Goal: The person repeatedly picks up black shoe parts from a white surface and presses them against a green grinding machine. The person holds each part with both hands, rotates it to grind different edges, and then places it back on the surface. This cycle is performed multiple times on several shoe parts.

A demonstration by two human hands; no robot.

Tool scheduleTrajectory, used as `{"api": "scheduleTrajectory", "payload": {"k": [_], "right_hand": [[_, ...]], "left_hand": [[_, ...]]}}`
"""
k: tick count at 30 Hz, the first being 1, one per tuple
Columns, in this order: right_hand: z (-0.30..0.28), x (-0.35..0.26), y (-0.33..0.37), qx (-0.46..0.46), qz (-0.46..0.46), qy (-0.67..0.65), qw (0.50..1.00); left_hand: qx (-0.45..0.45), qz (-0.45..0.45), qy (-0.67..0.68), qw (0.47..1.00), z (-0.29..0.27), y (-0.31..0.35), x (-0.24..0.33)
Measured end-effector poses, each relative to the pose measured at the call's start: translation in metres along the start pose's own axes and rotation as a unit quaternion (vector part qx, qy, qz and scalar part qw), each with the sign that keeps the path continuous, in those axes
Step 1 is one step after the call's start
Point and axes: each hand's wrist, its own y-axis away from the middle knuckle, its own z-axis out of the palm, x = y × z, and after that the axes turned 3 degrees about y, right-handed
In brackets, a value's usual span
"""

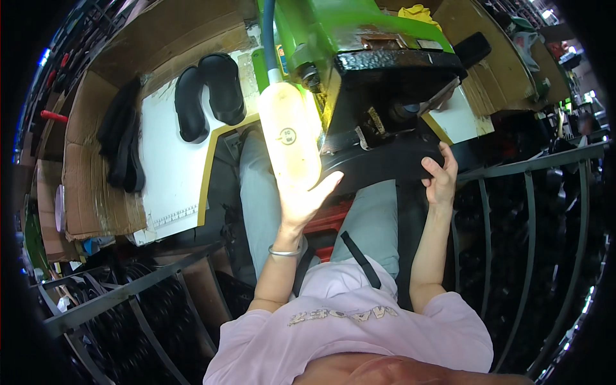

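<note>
My left hand (301, 202) lies palm up below a bright cream oval piece (289, 131), which looks like a lamp head on a grey bendable tube (268, 38). Its thumb stretches out to the right; the oval hides the other fingers. At the right end of a black curved surface (372, 160) is my right hand (440, 176), its fingers apart and loosely bent. Nothing shows in it, though I cannot tell whether its fingertips touch the black surface. Above both hands stands a green machine (372, 25) with a black front block (398, 70).
Two black soles (221, 90) lie on a white board (167, 154) at the left. More black pieces (125, 138) lean against a cardboard wall (80, 160). Metal racks (128, 295) with black items flank me. Cardboard (494, 58) and a yellow cloth (420, 16) are at the upper right.
</note>
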Motion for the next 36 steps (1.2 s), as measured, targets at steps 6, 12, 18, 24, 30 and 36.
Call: {"api": "scheduleTrajectory", "payload": {"k": [6,12,18,24,30,36], "right_hand": [[0.021,-0.008,-0.007,-0.072,-0.011,0.010,0.997],[0.051,-0.007,0.003,-0.117,-0.008,0.013,0.993],[0.088,-0.001,0.013,-0.190,-0.072,0.046,0.978],[0.072,0.005,0.014,-0.160,-0.086,-0.003,0.983],[0.038,-0.006,-0.009,-0.080,-0.075,0.001,0.994],[0.055,-0.012,-0.010,-0.141,-0.068,0.025,0.987]], "left_hand": [[0.010,-0.053,0.121,0.991,-0.022,-0.003,0.030],[0.030,-0.089,0.131,0.987,-0.056,0.012,0.015],[-0.008,-0.129,0.087,0.988,-0.094,0.018,0.022],[0.026,0.071,-0.170,0.982,-0.045,-0.002,0.052],[0.041,0.131,-0.149,0.979,-0.006,-0.020,0.042],[0.013,0.060,-0.090,0.994,-0.023,-0.016,0.049]]}}
